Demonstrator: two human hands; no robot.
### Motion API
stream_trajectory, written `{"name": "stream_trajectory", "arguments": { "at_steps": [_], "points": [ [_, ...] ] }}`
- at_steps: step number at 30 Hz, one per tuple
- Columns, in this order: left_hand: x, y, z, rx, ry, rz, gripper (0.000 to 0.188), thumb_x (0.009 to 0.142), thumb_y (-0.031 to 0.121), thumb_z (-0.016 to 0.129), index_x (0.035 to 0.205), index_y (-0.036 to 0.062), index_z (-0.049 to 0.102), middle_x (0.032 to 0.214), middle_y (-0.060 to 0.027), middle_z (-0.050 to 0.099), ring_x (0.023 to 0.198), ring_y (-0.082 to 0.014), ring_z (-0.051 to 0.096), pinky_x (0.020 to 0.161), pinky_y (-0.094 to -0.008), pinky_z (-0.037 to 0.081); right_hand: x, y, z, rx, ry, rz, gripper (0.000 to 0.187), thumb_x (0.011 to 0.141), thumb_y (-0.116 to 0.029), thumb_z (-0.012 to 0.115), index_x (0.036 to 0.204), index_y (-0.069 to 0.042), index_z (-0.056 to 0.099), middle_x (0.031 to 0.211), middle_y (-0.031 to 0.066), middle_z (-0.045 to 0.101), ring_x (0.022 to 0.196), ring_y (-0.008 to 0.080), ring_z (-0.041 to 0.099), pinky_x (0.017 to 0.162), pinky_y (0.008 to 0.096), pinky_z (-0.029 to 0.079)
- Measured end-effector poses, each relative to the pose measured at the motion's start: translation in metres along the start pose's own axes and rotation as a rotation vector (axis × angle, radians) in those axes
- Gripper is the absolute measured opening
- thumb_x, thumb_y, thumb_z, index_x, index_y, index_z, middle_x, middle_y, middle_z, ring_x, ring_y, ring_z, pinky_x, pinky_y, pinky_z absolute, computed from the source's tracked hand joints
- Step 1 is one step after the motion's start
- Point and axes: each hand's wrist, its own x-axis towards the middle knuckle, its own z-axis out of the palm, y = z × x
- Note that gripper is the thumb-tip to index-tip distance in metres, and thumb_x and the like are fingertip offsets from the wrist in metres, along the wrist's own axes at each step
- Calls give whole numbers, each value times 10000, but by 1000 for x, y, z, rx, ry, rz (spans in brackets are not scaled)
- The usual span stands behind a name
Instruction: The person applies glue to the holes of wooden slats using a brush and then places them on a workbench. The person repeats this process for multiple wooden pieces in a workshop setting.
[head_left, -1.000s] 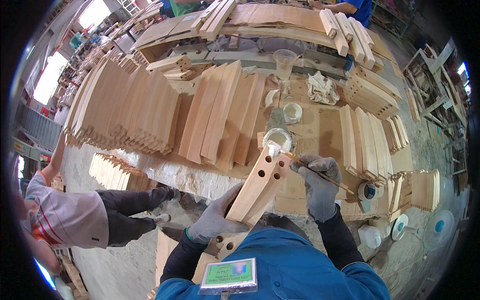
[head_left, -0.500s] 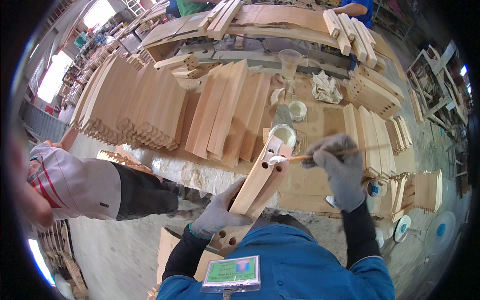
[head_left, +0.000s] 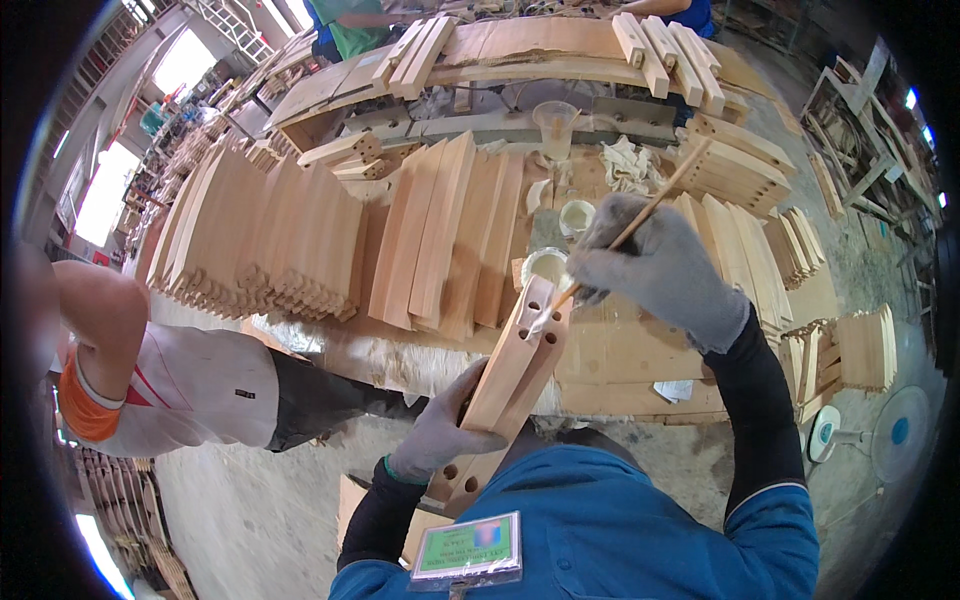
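Note:
My left hand (head_left: 440, 432), in a grey glove, is closed around two wooden rails (head_left: 508, 375) held side by side and tilted upward. Dark round holes show at their upper ends, with white glue smeared between them. In my right hand (head_left: 655, 262), also gloved, is a thin wooden stick (head_left: 672, 186), held slantwise like a pen. Its lower tip meets the holed ends of the rails; whether it has bristles I cannot tell. Just beyond the rails stands an open cup of white glue (head_left: 546, 264), and a smaller white cup (head_left: 577, 216) sits behind it.
Stacked wooden boards (head_left: 265, 225) and long rails (head_left: 430, 230) cover the bench's left side. More rails (head_left: 740, 260) lie right, near a crumpled cloth (head_left: 630, 165) and a clear plastic cup (head_left: 556, 128). A co-worker (head_left: 200, 385) stands close at left; a fan (head_left: 900, 430) is at lower right.
My right hand has moved up and inward, and the stick now stands steeper, its tip still at the rail ends. The co-worker at left has shifted, an arm now raised and bent.

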Motion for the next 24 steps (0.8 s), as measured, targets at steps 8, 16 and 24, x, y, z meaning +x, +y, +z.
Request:
{"name": "stream_trajectory", "arguments": {
  "at_steps": [8,16,24],
  "points": [
    [1,-4,7,33,26,18,984,568,94,780,1381,3,233,1277,-115,429,1183,-190,413,1003,-318,316,-3,2,0,-375,-50,-185,204,745,-196,657,750,-25,547,619,124,583,562,208,597,545,319,471],
    [7,-8,9,78,34,40,986,570,99,784,1379,3,229,1297,-125,410,1190,-203,413,1005,-333,320,1,2,-8,-384,-7,-214,193,745,-194,659,754,-29,558,623,116,584,584,239,607,566,325,475],
    [9,-4,-2,-79,-4,-40,941,604,72,761,1385,26,236,1286,-90,424,1173,-171,423,981,-319,344,8,33,-8,34,12,-182,78,761,-30,640,796,-20,572,701,64,620,644,143,618,616,268,505]
  ]
}}
